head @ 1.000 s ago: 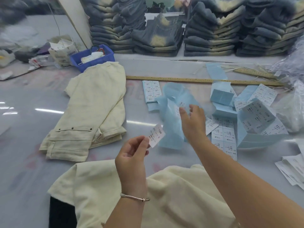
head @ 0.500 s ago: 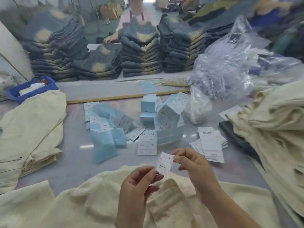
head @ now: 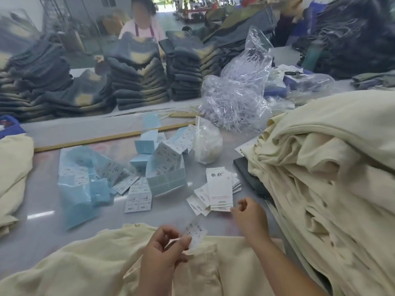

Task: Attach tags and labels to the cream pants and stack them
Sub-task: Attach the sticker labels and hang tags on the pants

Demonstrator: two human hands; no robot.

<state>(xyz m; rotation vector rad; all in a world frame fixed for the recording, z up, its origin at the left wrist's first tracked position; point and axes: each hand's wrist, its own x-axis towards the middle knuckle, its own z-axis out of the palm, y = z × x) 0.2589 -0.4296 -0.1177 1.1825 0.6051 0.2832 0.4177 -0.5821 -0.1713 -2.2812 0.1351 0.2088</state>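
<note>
A pair of cream pants [head: 85, 265] lies spread on the table right in front of me. My left hand [head: 164, 251] pinches a small white printed sticker label [head: 195, 230] just above the pants. My right hand [head: 249, 216] hovers by the white hang tags [head: 219, 189], its fingers curled at the lowest tag's corner; I cannot tell whether it holds one. A tall heap of cream pants [head: 320, 178] rises at the right. Folded cream pants [head: 12, 178] lie stacked at the left edge.
Blue backing sheets and label sheets [head: 139, 195] are scattered mid-table. A clear bag of plastic fasteners [head: 235, 103], a small white bag [head: 208, 146], a wooden ruler [head: 106, 137] and stacks of dark jeans [head: 139, 82] sit beyond. A person works behind the jeans.
My right hand let go of the label and moved right to the hang tags. My left hand keeps the label. The view swung right and upward.
</note>
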